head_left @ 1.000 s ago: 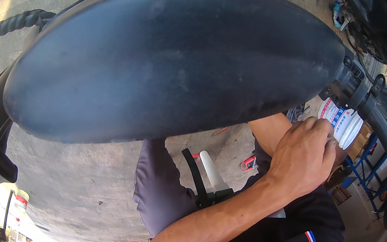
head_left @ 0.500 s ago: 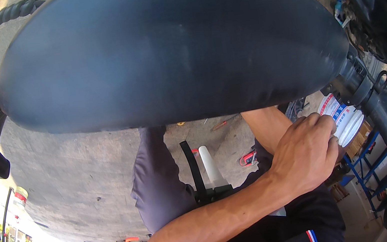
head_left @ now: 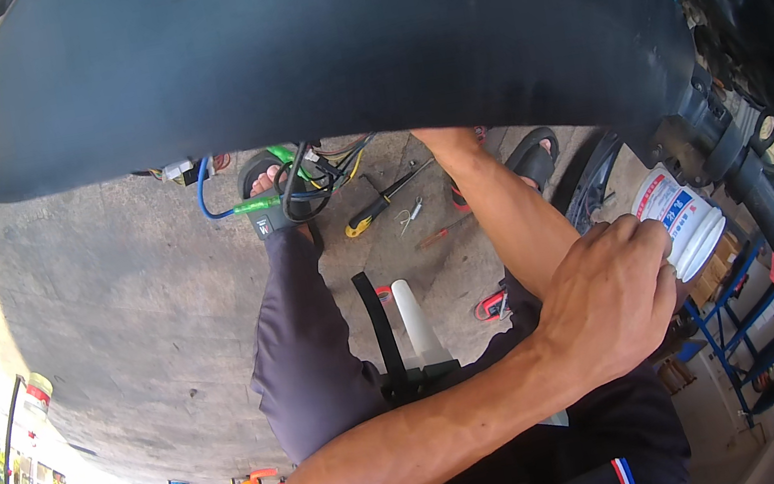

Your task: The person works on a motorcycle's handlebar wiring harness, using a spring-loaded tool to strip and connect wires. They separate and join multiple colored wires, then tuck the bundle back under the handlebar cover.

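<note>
A large smooth black rounded panel (head_left: pixel 325 39) fills the top of the view. My left forearm crosses from the lower left, and my left hand (head_left: pixel 608 293) is at the right with its fingers curled. Its fingertips are turned away, so whatever they hold is hidden. My right forearm (head_left: pixel 491 195) reaches up beneath the panel, which hides the right hand. Below the panel's lower edge hangs a bundle of wires (head_left: pixel 316 177), with a blue cable (head_left: pixel 204 195) and green sleeving (head_left: pixel 258 204). A white bucket (head_left: pixel 677 221) with blue and red print lies beyond my left hand.
On the concrete floor lie a screwdriver (head_left: pixel 381 204) with a yellow-black handle, a small metal piece (head_left: pixel 412 215) and a red tool (head_left: pixel 492 306). Sandalled feet show near the wires. A black frame tube (head_left: pixel 773 252) stands at the right, before a blue rack (head_left: pixel 730 329).
The panel's lower edge now sits higher in view, uncovering wires, feet, the screwdriver and more of my right forearm. My left hand keeps nearly the same place and curl.
</note>
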Demonstrator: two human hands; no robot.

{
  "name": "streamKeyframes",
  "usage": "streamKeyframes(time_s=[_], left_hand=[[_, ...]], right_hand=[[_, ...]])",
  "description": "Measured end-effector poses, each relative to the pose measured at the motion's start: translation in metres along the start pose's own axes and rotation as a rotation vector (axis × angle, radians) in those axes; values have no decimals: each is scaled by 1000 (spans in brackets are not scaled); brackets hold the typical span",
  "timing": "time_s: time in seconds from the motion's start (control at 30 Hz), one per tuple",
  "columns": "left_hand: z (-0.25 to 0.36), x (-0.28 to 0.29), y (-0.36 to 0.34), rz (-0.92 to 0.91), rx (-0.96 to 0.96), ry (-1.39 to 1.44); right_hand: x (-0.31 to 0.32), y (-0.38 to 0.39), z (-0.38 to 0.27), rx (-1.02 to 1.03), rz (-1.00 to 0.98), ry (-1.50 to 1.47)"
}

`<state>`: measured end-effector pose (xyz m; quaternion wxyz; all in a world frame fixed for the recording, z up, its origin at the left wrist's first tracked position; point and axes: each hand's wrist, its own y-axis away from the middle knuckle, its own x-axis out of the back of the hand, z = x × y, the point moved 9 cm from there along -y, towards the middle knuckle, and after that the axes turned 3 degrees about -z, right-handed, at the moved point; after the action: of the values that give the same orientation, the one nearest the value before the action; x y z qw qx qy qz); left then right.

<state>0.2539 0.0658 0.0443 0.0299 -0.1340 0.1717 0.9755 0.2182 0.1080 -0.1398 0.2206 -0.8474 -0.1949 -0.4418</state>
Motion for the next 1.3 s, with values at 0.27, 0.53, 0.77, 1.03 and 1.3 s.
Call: streamKeyframes(time_s=[0.27, 0.53, 0.77, 1.03, 1.3], left_hand=[[2, 0, 9, -3, -4, -6], [-6, -10, 22, -45, 10, -8], [-13, -16, 25, -95, 44, -25], [-13, -18, 25, -110, 63, -36], [-11, -13, 23, -99, 39, -27]], right_hand=[[-27, -10, 37, -466, 157, -966], [-43, -3, 38, -566, 94, -1311], [-38, -1, 41, -569, 182, -1308], [-31, -2, 39, -594, 180, -1154], [-31, 2, 38, -668, 220, -1000]])
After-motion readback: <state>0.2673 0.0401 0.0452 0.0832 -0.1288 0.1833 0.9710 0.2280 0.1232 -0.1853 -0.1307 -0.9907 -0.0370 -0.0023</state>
